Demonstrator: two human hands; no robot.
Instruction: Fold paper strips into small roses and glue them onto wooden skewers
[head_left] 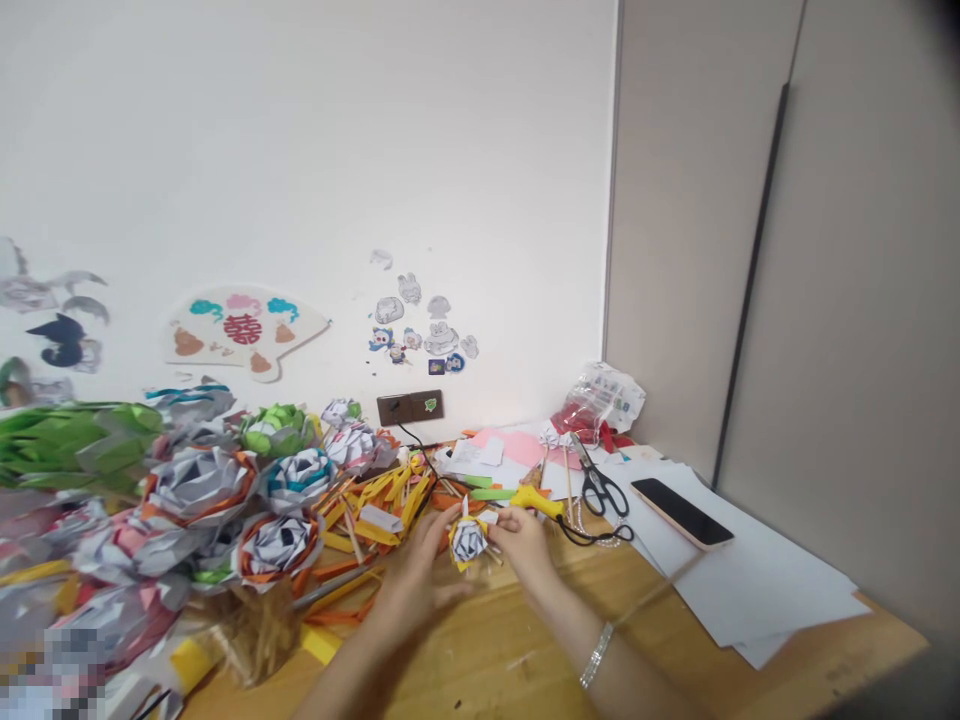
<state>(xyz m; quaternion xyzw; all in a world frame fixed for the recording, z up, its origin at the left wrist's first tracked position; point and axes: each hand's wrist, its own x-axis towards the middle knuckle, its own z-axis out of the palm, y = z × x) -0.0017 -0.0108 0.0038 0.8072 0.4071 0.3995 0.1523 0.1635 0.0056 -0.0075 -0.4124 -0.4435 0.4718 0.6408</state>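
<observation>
One small paper flower (469, 541), white folded petals with dark print and a yellow edging, held upright above the near middle of the wooden table (480, 660), between the two hands; left hand (421, 562), curved around the flower's left side, forefinger at its upper left edge and thumb spread apart below; whether it grips, cannot tell; right hand (523, 538), fingertips pinching the flower at its upper right edge; one shiny bracelet (596, 655), on the right wrist; one yellow glue gun (536, 500) with a black cord, just beyond the right hand; one pair of black-handled scissors (602, 490), right of the glue gun; one phone (682, 512), dark screen upward, lying on white paper sheets (739, 600) at the right; one plastic bag (600, 400) with red contents, near the wall (480, 150); yellow paper strips (386, 500), heaped beyond the left hand; many larger paper flowers (199, 485), massed at the left, edged in orange, blue and green; one fan-shaped cutout (244, 330) and several stickers (439, 338), on the wall; one dark socket strip (411, 407), below the stickers, with a black cable (417, 440) running down to the table.
</observation>
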